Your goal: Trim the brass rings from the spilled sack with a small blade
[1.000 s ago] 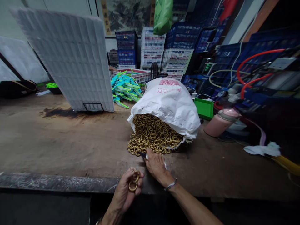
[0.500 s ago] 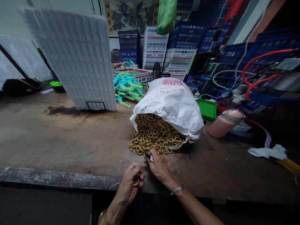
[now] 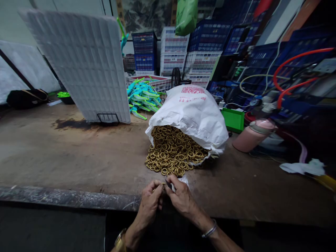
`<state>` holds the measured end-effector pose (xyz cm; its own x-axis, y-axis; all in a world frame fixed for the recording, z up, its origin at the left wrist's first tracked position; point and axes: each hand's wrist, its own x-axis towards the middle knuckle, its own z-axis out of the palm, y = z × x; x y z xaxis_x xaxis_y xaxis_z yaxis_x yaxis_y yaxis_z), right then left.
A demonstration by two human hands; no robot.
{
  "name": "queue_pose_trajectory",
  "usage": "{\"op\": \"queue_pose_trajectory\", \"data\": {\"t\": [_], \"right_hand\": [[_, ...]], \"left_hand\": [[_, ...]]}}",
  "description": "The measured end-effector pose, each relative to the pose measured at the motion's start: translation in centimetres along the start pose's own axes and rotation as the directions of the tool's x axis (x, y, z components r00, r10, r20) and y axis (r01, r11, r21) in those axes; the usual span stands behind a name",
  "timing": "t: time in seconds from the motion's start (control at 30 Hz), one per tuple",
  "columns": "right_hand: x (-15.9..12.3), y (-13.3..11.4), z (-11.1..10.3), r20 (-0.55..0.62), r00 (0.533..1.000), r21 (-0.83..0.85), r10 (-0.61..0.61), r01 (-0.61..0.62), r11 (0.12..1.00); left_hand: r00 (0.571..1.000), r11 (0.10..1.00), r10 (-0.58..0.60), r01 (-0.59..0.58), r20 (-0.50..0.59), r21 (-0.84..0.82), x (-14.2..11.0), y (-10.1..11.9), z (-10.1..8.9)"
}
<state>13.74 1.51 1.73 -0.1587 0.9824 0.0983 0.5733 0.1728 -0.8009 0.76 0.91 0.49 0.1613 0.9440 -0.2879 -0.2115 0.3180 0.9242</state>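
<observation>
My left hand (image 3: pixel 150 198) is closed in a pinch around a gold-coloured ring (image 3: pixel 163 183), mostly covered by the fingers. Close beside it, my right hand (image 3: pixel 181 196) grips a small dark blade-like tool (image 3: pixel 168 183) with a whitish part near the fingers. The tool's tip is at the ring; whether they touch I cannot tell. Just beyond both hands, a heap of gold-coloured rings (image 3: pixel 170 154) spills from the mouth of a white woven sack (image 3: pixel 191 112) lying on its side.
A tall pale ribbed panel (image 3: pixel 86 66) stands on the brown table (image 3: pixel 78 164) at left. Turquoise and green pieces (image 3: pixel 144 96) are piled behind the sack. To the right are a green tray (image 3: pixel 232 119), a pink bottle (image 3: pixel 253 136) and a crumpled white cloth (image 3: pixel 303 168).
My right hand has drawn back from the ring heap with the blade-like tool to meet my left hand. My left hand has risen slightly. Another person's hand behind the panel has gone from sight.
</observation>
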Motion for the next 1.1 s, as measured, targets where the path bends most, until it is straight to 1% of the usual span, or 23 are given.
{"op": "queue_pose_trajectory", "data": {"t": [0.07,0.2,0.27,0.33,0.37,0.43,0.53,0.63,0.8,0.97,1.1], "right_hand": [[0.0,0.1,0.0,0.014,0.999,0.101,0.050,-0.051,0.994],[0.2,0.2,0.1,0.102,0.985,0.294,0.142,-0.166,0.941],[0.3,0.2,0.1,0.128,0.977,0.334,0.168,-0.202,0.921],[0.3,0.3,0.3,0.142,0.970,0.336,0.198,-0.235,0.912],[0.3,0.3,0.4,0.145,0.966,0.334,0.215,-0.252,0.908],[0.4,0.4,0.5,0.142,0.961,0.337,0.236,-0.271,0.902],[0.5,0.4,0.6,0.107,0.964,0.333,0.243,-0.265,0.905],[0.7,0.3,0.5,0.059,0.972,0.286,0.228,-0.236,0.929],[0.7,-0.2,0.3,0.054,0.985,0.238,0.166,-0.175,0.955],[0.7,-0.5,0.1,0.056,0.990,0.256,0.131,-0.141,0.956],[0.6,-0.5,-0.1,0.047,0.992,0.278,0.119,-0.128,0.952]], "left_hand": [[1.000,0.999,0.011,-0.010,-0.022,0.051,0.0,0.0,0.0],[0.995,0.990,0.064,-0.053,-0.078,0.131,-0.1,0.1,0.3],[0.992,0.986,0.098,-0.086,-0.075,0.141,-0.3,0.2,0.5],[0.991,0.985,0.117,-0.108,-0.063,0.135,-0.4,0.3,0.5],[0.992,0.987,0.111,-0.104,-0.057,0.126,-0.4,0.4,0.5],[0.997,0.994,0.061,-0.056,-0.039,0.097,-0.5,0.4,0.4],[0.999,0.999,-0.039,0.039,0.022,0.020,-0.4,0.2,0.2],[0.993,0.994,-0.081,0.087,0.088,-0.067,-0.4,0.0,0.0],[0.989,0.988,-0.080,0.096,0.126,-0.119,-0.6,0.2,-0.1],[0.984,0.981,-0.077,0.103,0.160,-0.165,-1.2,0.8,-0.1],[0.985,0.970,-0.087,0.118,0.150,-0.212,-1.5,1.3,0.1]]}}
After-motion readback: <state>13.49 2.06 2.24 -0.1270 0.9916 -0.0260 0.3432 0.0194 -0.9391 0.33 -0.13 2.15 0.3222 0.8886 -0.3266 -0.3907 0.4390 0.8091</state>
